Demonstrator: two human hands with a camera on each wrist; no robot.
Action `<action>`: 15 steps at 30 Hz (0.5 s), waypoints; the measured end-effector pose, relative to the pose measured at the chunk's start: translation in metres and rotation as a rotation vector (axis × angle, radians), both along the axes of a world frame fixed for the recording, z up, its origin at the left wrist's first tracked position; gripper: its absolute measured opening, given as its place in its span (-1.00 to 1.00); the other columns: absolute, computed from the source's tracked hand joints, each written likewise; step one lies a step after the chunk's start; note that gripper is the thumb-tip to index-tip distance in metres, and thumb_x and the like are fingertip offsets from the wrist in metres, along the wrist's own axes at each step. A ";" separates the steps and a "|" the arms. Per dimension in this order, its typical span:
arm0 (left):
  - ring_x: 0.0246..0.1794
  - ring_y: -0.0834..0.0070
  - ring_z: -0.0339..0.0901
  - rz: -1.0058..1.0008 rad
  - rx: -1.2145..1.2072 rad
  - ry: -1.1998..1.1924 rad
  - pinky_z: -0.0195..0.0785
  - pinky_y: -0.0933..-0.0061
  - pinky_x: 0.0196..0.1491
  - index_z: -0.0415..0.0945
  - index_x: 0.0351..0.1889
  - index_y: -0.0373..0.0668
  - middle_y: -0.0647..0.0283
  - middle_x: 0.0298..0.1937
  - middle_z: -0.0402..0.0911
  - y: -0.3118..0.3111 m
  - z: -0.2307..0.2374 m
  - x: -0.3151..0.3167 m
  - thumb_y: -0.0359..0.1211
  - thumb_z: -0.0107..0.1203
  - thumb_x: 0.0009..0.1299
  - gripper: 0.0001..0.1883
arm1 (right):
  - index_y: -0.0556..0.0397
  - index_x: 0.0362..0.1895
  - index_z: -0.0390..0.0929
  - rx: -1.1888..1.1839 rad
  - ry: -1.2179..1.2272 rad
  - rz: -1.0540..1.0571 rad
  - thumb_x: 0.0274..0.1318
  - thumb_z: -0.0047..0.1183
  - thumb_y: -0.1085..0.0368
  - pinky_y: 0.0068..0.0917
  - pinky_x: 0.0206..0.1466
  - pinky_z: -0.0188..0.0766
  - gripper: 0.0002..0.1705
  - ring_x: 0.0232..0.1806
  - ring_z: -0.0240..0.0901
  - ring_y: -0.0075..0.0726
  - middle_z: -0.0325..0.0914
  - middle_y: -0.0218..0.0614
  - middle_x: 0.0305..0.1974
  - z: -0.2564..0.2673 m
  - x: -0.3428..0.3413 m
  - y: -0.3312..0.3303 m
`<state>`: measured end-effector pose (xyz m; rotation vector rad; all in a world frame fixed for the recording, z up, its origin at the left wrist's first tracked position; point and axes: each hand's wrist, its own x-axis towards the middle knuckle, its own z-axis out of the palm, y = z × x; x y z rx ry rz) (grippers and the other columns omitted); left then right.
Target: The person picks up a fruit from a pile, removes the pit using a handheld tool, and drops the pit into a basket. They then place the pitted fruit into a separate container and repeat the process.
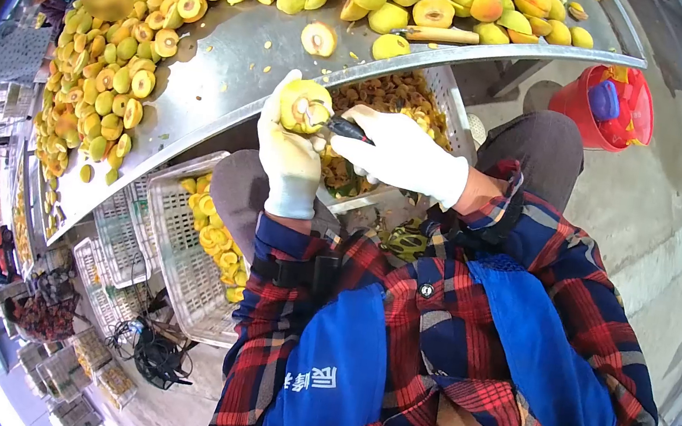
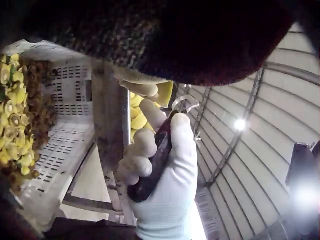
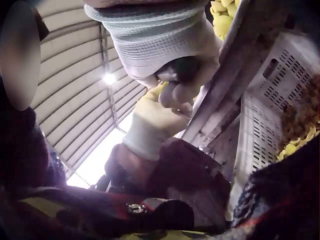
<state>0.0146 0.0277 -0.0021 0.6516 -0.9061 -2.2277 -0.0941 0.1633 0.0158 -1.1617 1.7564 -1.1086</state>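
My gloved left hand grips a yellow peach half near the metal table's front edge, cut face toward the head camera. At its torn centre sits the tip of a pitting tool with a dark handle, held by my gloved right hand. The left wrist view shows the right hand's fingers curled round that handle, with a curved metal tip beside the fruit. From the right wrist, the handle's butt shows in the fist, and the left hand is close below, mostly hiding the fruit.
Halved and whole peaches heap on the metal table. A wooden-handled knife lies near its edge. Below are a crate of brown scraps and a crate of yellow halves. A red bucket stands right.
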 end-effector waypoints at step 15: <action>-0.17 0.26 0.57 0.001 -0.175 -0.047 0.46 0.30 0.02 0.42 -0.02 -0.38 -0.06 -0.10 0.59 0.006 -0.010 -0.007 -0.11 -0.45 0.61 -0.48 | 0.11 -0.31 0.50 -0.082 0.613 0.075 0.21 0.00 -0.03 -0.14 -0.39 0.49 -0.58 -0.45 0.56 0.05 0.56 -0.08 -0.49 -0.015 -0.001 -0.013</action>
